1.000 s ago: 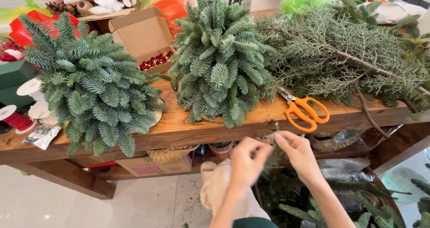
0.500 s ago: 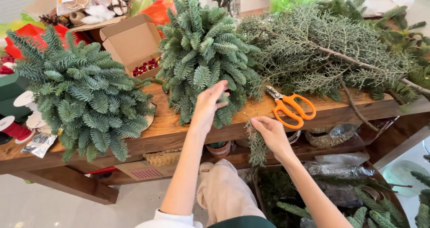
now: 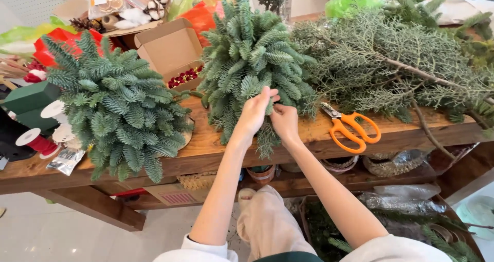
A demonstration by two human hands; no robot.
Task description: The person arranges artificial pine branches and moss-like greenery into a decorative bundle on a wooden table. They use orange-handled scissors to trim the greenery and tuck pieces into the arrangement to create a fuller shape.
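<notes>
A bushy fir arrangement (image 3: 252, 61) stands on the wooden table (image 3: 216, 149) in front of me. My left hand (image 3: 256, 111) presses into its lower front, fingers spreading the needles. My right hand (image 3: 284, 119) is right beside it, pinching a small fir sprig (image 3: 266, 137) that hangs down over the table's edge. The two hands touch each other at the base of the arrangement. A second, similar fir arrangement (image 3: 116, 105) sits to the left.
Orange-handled scissors (image 3: 350, 128) lie on the table to the right. Loose conifer branches (image 3: 401, 61) pile up behind them. An open cardboard box (image 3: 170, 48) with red berries is at the back. Ribbon spools (image 3: 36, 138) and a green foam block (image 3: 28, 100) are at the far left.
Both hands rose from below the table's edge to the middle arrangement. The right hand brought the small sprig up to its lower front, and the left hand now parts the needles there.
</notes>
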